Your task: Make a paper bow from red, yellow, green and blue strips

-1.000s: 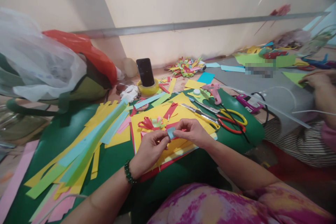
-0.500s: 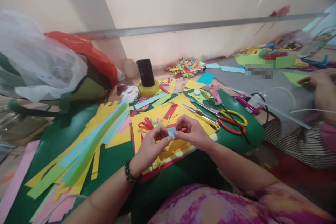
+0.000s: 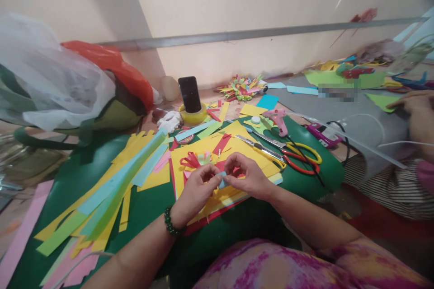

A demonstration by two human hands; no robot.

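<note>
Between my two hands is a small piece of light blue paper (image 3: 222, 180). My left hand (image 3: 200, 189), with a dark bead bracelet at its wrist, pinches the paper's left side. From the other side my right hand (image 3: 247, 176) pinches it as well, its fingers curled. Both are held just over a stack of yellow paper (image 3: 233, 134) with red sheets showing below. Close behind my left hand lies a cluster of looped red, pink and green paper strips (image 3: 191, 160), partly hidden. A box cutter (image 3: 259, 146) rests on the yellow sheet beyond my right hand.
Scissors (image 3: 300, 158) and a pink glue gun (image 3: 278, 121) lie to the right. Long paper strips (image 3: 111, 189) cover the left side of the green surface. A phone (image 3: 190, 94) leans on a tape roll (image 3: 193, 115). At far right is another person's hand (image 3: 412, 101).
The blue paper piece has been turned and tilted between my fingertips, and less of it shows. My hands have come slightly closer together.
</note>
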